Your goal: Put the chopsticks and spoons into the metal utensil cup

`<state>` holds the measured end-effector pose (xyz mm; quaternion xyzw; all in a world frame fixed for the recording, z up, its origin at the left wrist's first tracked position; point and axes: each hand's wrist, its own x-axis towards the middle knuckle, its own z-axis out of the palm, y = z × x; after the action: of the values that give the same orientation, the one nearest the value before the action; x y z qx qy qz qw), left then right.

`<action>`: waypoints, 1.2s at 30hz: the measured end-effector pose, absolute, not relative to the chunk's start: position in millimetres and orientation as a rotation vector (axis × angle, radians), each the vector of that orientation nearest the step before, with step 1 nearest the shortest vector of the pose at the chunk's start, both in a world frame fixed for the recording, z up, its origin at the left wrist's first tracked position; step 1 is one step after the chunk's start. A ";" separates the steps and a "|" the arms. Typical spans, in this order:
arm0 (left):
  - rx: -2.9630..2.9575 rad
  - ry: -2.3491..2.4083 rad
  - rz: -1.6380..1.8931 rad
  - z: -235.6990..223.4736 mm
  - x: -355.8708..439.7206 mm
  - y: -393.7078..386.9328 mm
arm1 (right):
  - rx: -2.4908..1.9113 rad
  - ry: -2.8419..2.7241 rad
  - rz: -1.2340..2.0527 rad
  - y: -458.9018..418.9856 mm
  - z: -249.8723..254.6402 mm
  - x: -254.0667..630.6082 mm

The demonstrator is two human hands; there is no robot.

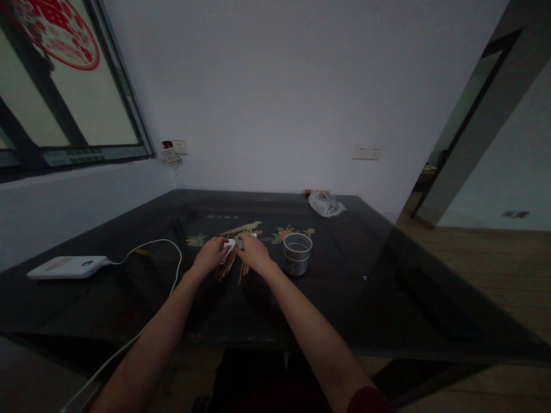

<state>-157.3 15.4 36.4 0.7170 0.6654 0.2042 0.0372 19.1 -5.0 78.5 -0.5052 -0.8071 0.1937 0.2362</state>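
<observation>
White power bank (64,268): lying flat near the left edge of the table (344,315).
White cable (180,258): attached to the power bank, looping inward, then running down past the near edge.
Clear plastic bag (326,205): crumpled by the far edge, toward the far right corner, just beside a partly hidden brown object (307,193).
Dark flat object (439,304): near the right edge, toward the near right corner, too dim to identify.
Wall sockets (365,152): beyond the far edge, toward its right end.
Window (94,109): beyond the left edge, bearing a red round decoration (64,34).
</observation>
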 end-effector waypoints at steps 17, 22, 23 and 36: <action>1.773 0.884 0.947 33.0 -9.3 -10.1 | -1.021 -1.310 0.677 -7.8 66.7 221.9; 1.715 0.839 1.063 15.7 18.4 2.2 | -1.177 -1.364 0.848 14.6 25.4 223.0; 1.717 0.861 1.073 12.1 20.2 3.9 | -1.203 -1.405 0.883 17.1 20.9 221.1; 1.779 1.071 1.139 37.5 1.4 -2.0 | -1.267 -1.472 0.963 21.1 13.0 223.2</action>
<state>1.4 -2.0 37.5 0.6957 0.4188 0.4454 0.3771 223.2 21.1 13.0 -0.5164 -0.6003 0.3927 0.4678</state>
